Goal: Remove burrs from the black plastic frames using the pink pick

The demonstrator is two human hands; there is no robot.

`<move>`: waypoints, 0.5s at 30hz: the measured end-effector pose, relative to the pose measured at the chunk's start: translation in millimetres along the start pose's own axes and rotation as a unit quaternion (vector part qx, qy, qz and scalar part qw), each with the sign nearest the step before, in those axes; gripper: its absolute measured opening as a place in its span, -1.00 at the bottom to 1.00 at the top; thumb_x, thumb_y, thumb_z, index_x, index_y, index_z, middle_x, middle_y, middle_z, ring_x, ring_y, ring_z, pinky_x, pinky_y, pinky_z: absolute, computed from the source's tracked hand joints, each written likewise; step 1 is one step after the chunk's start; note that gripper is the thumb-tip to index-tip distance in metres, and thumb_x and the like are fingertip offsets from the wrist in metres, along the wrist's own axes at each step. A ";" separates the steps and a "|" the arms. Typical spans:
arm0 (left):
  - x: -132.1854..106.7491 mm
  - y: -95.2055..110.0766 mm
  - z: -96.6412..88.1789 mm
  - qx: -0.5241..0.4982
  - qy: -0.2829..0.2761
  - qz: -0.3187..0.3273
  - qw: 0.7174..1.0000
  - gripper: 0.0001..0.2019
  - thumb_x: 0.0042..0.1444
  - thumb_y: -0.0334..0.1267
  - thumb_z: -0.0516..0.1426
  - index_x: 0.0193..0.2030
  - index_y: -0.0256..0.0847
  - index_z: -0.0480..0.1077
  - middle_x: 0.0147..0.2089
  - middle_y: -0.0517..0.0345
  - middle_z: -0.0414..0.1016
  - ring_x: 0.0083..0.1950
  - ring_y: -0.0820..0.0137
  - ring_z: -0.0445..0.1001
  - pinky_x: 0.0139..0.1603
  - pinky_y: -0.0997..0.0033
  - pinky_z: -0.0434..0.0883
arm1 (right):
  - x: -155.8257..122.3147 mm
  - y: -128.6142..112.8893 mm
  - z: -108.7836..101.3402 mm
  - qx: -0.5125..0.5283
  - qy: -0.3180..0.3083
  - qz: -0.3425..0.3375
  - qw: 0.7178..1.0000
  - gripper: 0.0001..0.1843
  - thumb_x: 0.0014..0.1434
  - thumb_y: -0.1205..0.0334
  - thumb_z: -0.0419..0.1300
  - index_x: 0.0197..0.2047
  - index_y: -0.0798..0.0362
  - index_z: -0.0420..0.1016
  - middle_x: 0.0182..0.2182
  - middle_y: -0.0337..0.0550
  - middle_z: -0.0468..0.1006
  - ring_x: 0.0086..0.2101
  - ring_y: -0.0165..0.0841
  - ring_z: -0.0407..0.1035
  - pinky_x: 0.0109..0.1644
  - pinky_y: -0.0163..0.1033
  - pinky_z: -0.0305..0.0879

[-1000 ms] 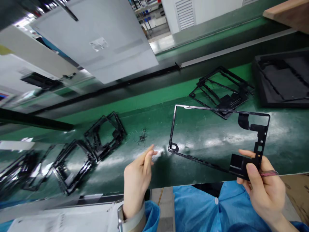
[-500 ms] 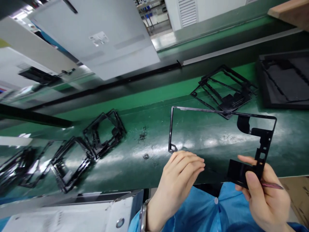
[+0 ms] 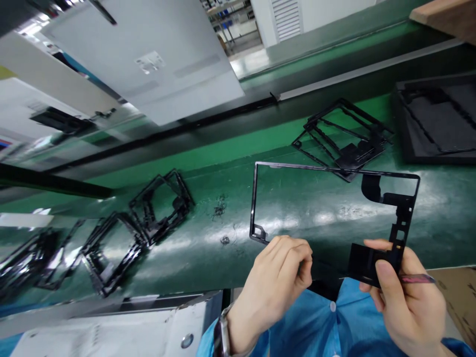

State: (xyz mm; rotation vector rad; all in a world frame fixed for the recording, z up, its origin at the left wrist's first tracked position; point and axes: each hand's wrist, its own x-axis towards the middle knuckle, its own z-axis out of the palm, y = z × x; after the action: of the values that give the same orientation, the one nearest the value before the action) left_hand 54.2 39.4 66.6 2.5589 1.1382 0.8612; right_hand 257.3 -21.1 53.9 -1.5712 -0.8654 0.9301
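A thin black plastic frame, rectangular with a broad pad at its lower right, is raised over the green bench. My right hand grips it there, thumb on the pad and fingers behind. A slim reddish, dark-edged piece sticks out to the right from between those fingers; its kind is unclear. My left hand is at the frame's lower left edge, its fingers curled inward. The back of that hand covers part of the lower edge, and whatever its fingertips hold is hidden.
Similar black frames lie stacked behind the held one. More frames lie in piles at the left. Dark scraps are scattered mid-bench. At far right stands a black tray with a frame in it. A grey panel hangs at upper left.
My left hand's fingers, stretched out before, have curled in at the frame's lower edge. The held frame has shifted slightly left. My right hand keeps its grip.
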 end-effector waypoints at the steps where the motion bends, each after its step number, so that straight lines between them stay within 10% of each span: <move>1: -1.6 -1.3 -1.8 -0.025 0.002 -0.015 1.000 -0.80 0.36 -0.56 0.06 -0.10 -0.16 0.33 -0.20 0.15 0.61 -0.22 0.41 0.59 -0.13 0.37 0.55 | -0.1 -0.7 -0.7 -0.002 -0.001 0.002 1.000 -0.68 0.40 -0.16 0.22 0.05 -0.17 0.59 -0.64 -0.33 0.49 -0.76 -0.35 0.28 -0.70 -0.28 0.28; 15: 0.1 -1.3 -19.7 -0.143 -0.087 -0.059 0.984 -0.82 0.39 -0.53 0.13 -0.04 -0.14 0.35 -0.13 0.20 0.56 -0.10 0.44 0.54 0.00 0.39 0.52 | -6.1 6.9 -6.6 -0.043 -0.016 -0.005 0.999 -0.64 0.40 -0.18 0.21 0.08 -0.18 0.58 -0.64 -0.31 0.54 -0.74 -0.37 0.31 -0.67 -0.34 0.31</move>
State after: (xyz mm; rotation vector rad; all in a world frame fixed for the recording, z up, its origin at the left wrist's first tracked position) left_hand 41.7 39.5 81.9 2.2589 1.0201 0.7013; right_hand 261.1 -30.5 48.7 -1.6277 -0.9449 0.9230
